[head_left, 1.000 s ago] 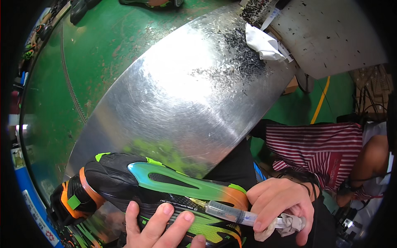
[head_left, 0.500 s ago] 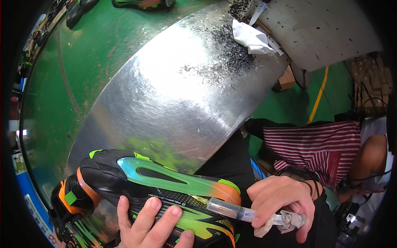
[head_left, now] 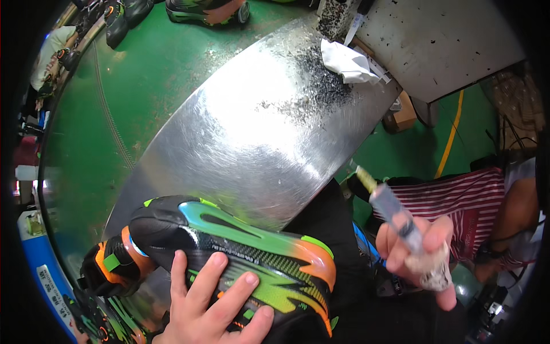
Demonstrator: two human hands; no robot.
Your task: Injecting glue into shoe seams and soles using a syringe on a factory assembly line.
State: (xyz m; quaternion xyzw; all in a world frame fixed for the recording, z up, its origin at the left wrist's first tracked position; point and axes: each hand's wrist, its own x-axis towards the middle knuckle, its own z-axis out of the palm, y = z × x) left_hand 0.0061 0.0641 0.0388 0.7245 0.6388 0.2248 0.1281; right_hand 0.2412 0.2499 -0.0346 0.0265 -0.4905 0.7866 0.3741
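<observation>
A black, green and orange sports shoe (head_left: pixel 269 243) lies on its side at the near edge of the metal table, over my lap. My left hand (head_left: pixel 215 304) grips it, with several fingers spread across the side facing up; the thumb is hidden. To the right, clear of the shoe, my right hand (head_left: pixel 392 249) is closed around a clear syringe (head_left: pixel 388 206) with a yellowish needle hub pointing up and left. Crumpled whitish tissue (head_left: pixel 435 272) is held at the plunger end. The right hand is slightly blurred.
The shiny metal table (head_left: pixel 229 149) carries dark flecks, a white paper (head_left: pixel 344 60) and another syringe (head_left: pixel 355 27) near its far right. More shoes (head_left: pixel 109 264) stand at the left; another shoe (head_left: pixel 209 12) is beyond the table. A person in a striped garment (head_left: pixel 452 198) sits at right.
My right hand has lifted the syringe away from the shoe's sole edge, rightward, and turned its needle upward. My left hand stays on the shoe. The whole view has shifted slightly.
</observation>
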